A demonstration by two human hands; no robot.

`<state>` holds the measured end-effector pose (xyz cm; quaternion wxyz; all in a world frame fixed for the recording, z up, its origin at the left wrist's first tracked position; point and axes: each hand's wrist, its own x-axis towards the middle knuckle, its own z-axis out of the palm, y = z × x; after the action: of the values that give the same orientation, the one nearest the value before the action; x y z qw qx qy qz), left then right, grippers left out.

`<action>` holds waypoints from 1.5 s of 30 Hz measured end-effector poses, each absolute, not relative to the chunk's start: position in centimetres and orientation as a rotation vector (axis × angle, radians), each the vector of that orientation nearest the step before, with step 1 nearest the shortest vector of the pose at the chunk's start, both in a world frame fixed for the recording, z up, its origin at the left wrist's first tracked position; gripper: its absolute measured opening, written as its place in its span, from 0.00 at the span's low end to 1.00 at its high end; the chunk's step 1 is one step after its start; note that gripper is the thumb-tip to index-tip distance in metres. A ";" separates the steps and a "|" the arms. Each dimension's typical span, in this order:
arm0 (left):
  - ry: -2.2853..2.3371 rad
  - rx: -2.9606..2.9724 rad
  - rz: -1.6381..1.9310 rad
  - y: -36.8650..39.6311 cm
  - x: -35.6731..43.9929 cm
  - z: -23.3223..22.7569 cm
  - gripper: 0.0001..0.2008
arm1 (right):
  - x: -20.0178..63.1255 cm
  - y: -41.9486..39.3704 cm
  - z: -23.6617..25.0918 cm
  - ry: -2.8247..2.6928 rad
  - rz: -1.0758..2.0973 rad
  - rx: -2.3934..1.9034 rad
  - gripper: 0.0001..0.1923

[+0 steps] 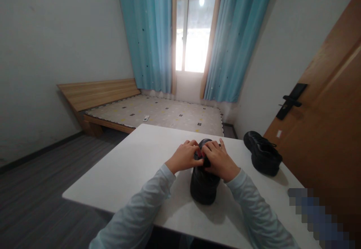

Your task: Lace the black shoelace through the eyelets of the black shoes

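Observation:
A black shoe (204,189) stands on the white table (124,166) right in front of me, its heel toward me and its toe pointing away. My left hand (188,156) is at the shoe's left side, fingers bent and pinching around the lacing area. From the right, my right hand (218,159) grips the same part, its fingertips close to those of the left and one finger raised. Just what the fingertips pinch is hidden, and the laces there cannot be made out. A second black shoe (263,154), with laces, sits near the table's right edge.
Beyond the table lies a low bed (169,112) with a small white remote (146,118) on it. A wooden door (324,129) with a black handle (291,100) stands at the right. Blue curtains (152,35) flank the window. The lower right corner is pixelated.

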<state>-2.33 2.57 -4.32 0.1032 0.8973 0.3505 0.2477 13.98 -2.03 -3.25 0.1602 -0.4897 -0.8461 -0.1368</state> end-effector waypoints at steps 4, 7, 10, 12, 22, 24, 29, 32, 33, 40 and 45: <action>0.991 2.589 0.718 2.9 -2.6 -4.5 0.08 | 12.9 -1.6 -3.6 -2.420 -0.559 -1.458 0.16; 0.976 2.563 0.731 3.1 -2.7 -4.8 0.10 | 12.2 -1.4 -3.5 -2.407 -0.615 -1.486 0.09; 0.966 2.542 0.745 3.3 -2.8 -5.0 0.10 | 12.0 -1.3 -3.3 -2.407 -0.624 -1.493 0.08; 0.957 2.527 0.753 3.3 -2.8 -5.1 0.10 | 12.1 -1.3 -3.1 -2.433 -0.612 -1.475 0.08; 0.884 2.470 0.782 3.8 -3.3 -5.4 0.09 | 14.3 -0.9 -3.4 -2.520 -0.322 -1.249 0.11; 0.880 2.446 0.814 3.7 -3.4 -5.0 0.11 | 14.8 -0.7 -3.6 -2.456 -0.167 -1.174 0.08; 0.834 2.379 0.996 3.3 -3.5 -3.7 0.13 | 15.9 -0.7 -2.8 -2.277 0.133 -1.019 0.03; 0.706 2.348 1.050 3.0 -3.2 -3.5 0.15 | 16.1 -0.7 -2.4 -2.230 0.123 -1.047 0.06; 0.662 2.341 1.057 2.9 -3.1 -3.5 0.15 | 16.1 -0.7 -2.4 -2.218 0.110 -1.061 0.07; 0.644 2.352 1.073 2.6 -2.5 -4.1 0.06 | 15.9 -0.7 -2.0 -2.193 0.146 -1.092 0.06; 0.664 2.325 1.081 2.8 -2.5 -4.2 0.05 | 17.1 -2.1 -0.3 -2.370 0.247 -1.107 0.07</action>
<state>-2.54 2.83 -4.24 0.2440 0.8512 0.2433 0.3959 17.13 -2.13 -0.33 0.2545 -0.4073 -0.8724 0.0909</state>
